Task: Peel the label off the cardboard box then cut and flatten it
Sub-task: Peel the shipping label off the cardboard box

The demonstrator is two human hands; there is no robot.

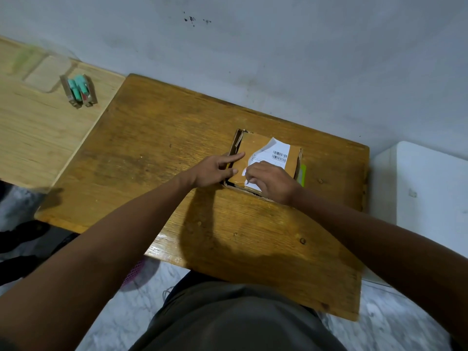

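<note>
box: while both hands work on it, the cardboard box sits flat on the far right part of the wooden table, its top face turned up and its left flap edge ragged and lifted a little.
label: a white label with two barcodes lies on the box top; its far corner curls up off the cardboard, and its near edge is torn and loose.
right hand: the right hand rests over the near right part of the box, fingers curled, with thumb and fingertips pinching the loose near edge of the label.
left hand: the left hand lies against the left side of the box, index finger stretched straight across the top face and pressing it, the other fingers bent beside the box wall; it grips nothing that can be seen.
green strip: a thin yellow-green object pokes out just beside the right wall of the box; what it is cannot be told.
table: the varnished top is worn, with a dark shadow of the arms across its near half.
second surface: a paler wooden top adjoins the table on the left, carrying a small metal holder with teal pieces.
beyond: a grey wall runs behind the table, a white unit stands at the right, and a marbled floor shows below.
</note>
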